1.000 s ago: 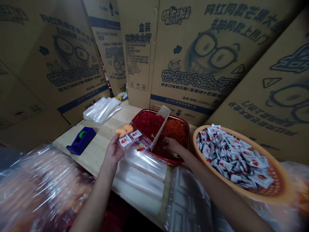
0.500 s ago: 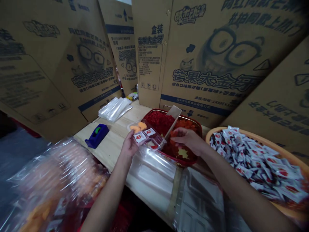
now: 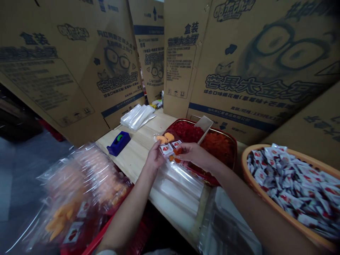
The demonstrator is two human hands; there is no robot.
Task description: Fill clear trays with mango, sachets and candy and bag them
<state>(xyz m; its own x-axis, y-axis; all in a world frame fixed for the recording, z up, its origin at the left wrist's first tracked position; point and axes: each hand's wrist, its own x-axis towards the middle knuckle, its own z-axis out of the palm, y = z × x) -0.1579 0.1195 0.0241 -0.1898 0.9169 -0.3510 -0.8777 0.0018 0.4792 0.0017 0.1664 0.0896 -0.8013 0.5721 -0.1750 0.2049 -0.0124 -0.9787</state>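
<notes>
My left hand [image 3: 155,159] grips the near edge of a small clear plastic tray [image 3: 168,144] above the wooden table. The tray holds orange candy pieces at its far end and two white sachets with red print. My right hand [image 3: 192,155] is closed in a pinch on small red-orange candy pieces [image 3: 177,152] right at the tray's near end. Just behind stands a red bin [image 3: 233,140] split by a beige divider [image 3: 204,124], with dark red candy on the left and orange-red candy on the right.
An orange basket [image 3: 268,198] of white sachets sits at the right. A blue tape dispenser [image 3: 118,143] and a stack of clear bags [image 3: 137,116] lie at the left. Clear tray stacks [image 3: 177,184] lie near me, filled packs [image 3: 79,191] at lower left. Cardboard boxes [image 3: 239,71] wall the table.
My right hand has lifted out of the red bin and moved left to the tray with red-orange pieces. The camera has swung left, shifting everything rightwards.
</notes>
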